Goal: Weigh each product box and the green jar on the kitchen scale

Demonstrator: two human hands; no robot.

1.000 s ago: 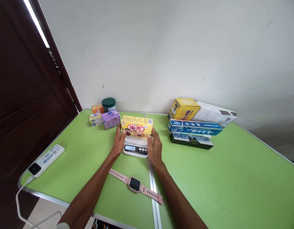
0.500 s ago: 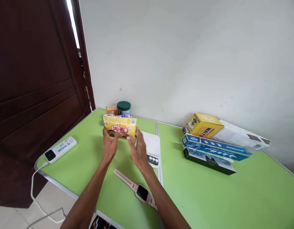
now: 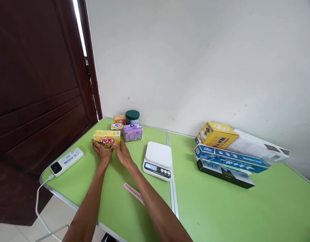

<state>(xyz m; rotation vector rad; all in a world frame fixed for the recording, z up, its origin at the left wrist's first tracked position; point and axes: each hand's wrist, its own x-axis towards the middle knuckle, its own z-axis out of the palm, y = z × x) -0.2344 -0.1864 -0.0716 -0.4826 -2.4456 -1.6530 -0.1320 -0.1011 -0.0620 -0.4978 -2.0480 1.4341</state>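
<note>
On the table (image 3: pixel 215 211), the scale (image 3: pixel 158 153) lies just left of the seam (image 3: pixel 174 193). Farther left, the carton (image 3: pixel 106 133) is between the left hand (image 3: pixel 104 154) and right hand (image 3: pixel 124 156), before small packs (image 3: pixel 132 132) and a jar (image 3: pixel 132 116). Leftmost lies a device (image 3: pixel 67 162). Boxes (image 3: pixel 230 158) cluster right, near the wall (image 3: pixel 190 60). A strap (image 3: pixel 134 193) lies nearer, probably continuing under the right forearm (image 3: pixel 155 208).

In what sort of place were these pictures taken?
Probably a room in a home, though I cannot be sure: a green table stands near a dark panelled door, over a pale tiled floor.
</note>
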